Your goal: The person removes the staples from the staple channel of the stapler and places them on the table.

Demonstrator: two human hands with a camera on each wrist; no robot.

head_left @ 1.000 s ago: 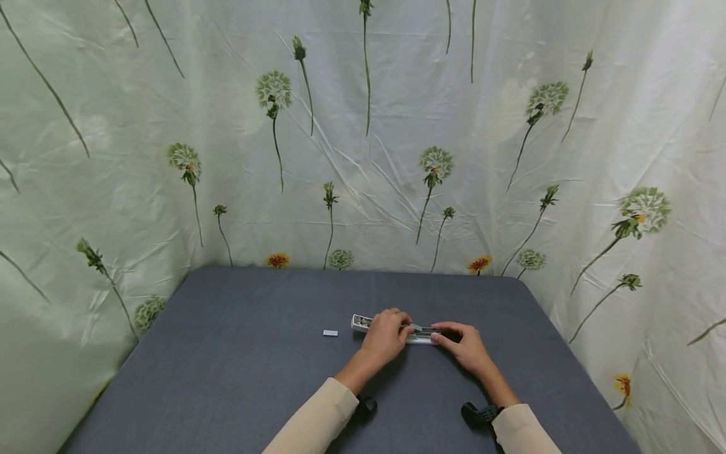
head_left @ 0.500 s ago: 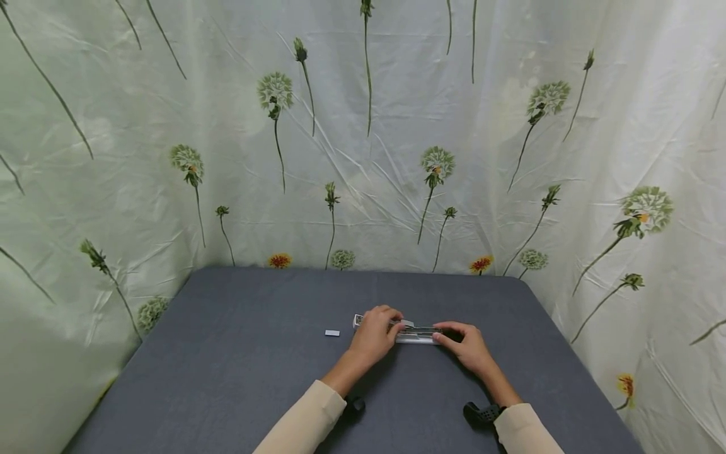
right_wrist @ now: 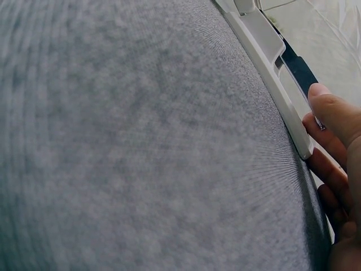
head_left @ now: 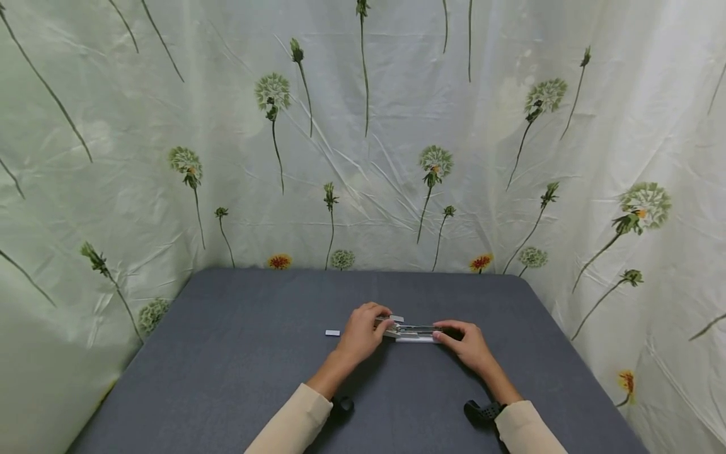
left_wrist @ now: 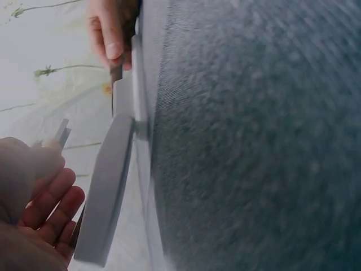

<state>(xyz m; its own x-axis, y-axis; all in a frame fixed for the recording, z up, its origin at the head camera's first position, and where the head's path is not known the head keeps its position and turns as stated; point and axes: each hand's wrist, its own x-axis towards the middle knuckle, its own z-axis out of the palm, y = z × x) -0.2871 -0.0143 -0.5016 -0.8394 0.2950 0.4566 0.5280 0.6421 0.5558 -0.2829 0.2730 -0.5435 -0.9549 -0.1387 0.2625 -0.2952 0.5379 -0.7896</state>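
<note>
An opened stapler (head_left: 418, 339) lies on the table, its pale top cover (left_wrist: 107, 192) swung back toward the left. My right hand (head_left: 466, 342) pinches the end of its dark metal magazine (right_wrist: 298, 68) between thumb and forefinger, with other fingers by the tip of the white base (right_wrist: 282, 101). Between thumb and forefinger, my left hand (head_left: 360, 330) holds a small grey strip (left_wrist: 63, 133), which looks like a row of staples. The left hand is beside the raised cover and partly hides it in the head view.
A small white strip (head_left: 332, 333) lies on the dark grey table (head_left: 238, 378), left of the left hand. A flower-printed curtain (head_left: 363, 157) hangs behind and along both sides of the table. Black straps (head_left: 482, 413) circle the wrists.
My left hand has drawn left along the stapler, carrying the small grey strip away from the magazine. My right hand has stayed at the stapler's right end.
</note>
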